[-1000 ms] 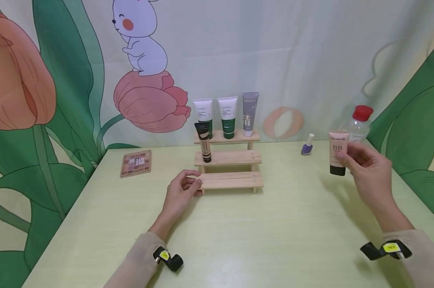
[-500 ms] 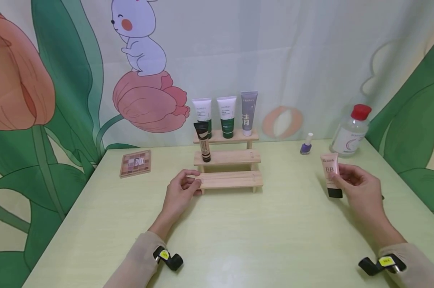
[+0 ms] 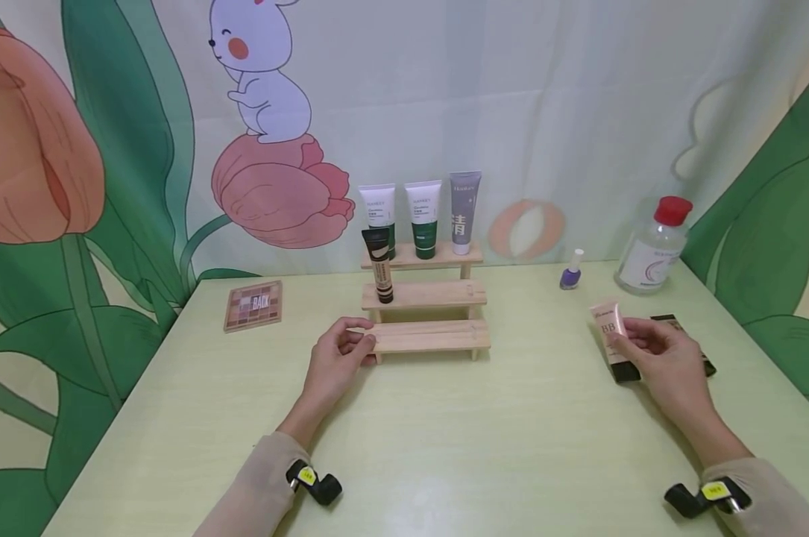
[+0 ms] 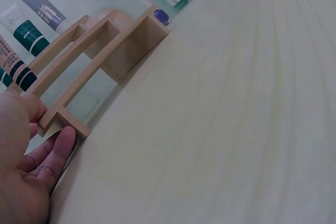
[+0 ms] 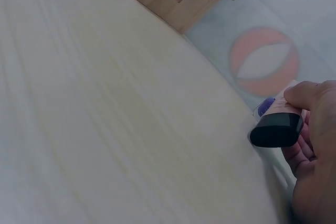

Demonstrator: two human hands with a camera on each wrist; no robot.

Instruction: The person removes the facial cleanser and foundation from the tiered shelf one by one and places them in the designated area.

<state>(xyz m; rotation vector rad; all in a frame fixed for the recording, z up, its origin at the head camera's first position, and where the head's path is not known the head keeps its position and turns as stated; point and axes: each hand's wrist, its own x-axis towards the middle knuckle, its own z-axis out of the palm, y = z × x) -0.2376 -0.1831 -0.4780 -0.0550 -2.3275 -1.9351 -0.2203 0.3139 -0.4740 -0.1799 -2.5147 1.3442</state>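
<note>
My right hand [image 3: 672, 365] pinches a pink BB cream tube [image 3: 608, 328] between thumb and fingers, its black cap downward and its top leaning left. In the right wrist view that black cap [image 5: 276, 129] faces the camera. My left hand [image 3: 337, 365] grips the left end of the lowest step of a three-step wooden display stand [image 3: 431, 339]. On its top step stand two white-and-green tubes [image 3: 424, 216] and a grey-purple tube [image 3: 464, 212]. A slim black-and-beige tube [image 3: 381, 268] stands at the left of the middle step. Behind my right hand lies a dark flat item [image 3: 669, 321], partly hidden.
A purple nail polish bottle [image 3: 570, 272] and a clear bottle with a red cap [image 3: 652, 253] stand at the table's back right. An eyeshadow palette [image 3: 253, 304] lies at the left. The printed curtain [image 3: 404, 89] hangs right behind the table.
My right hand has come down and left with the BB cream tube, which now tilts more. The red-capped bottle and the dark flat item have come into sight. My left hand stays put.
</note>
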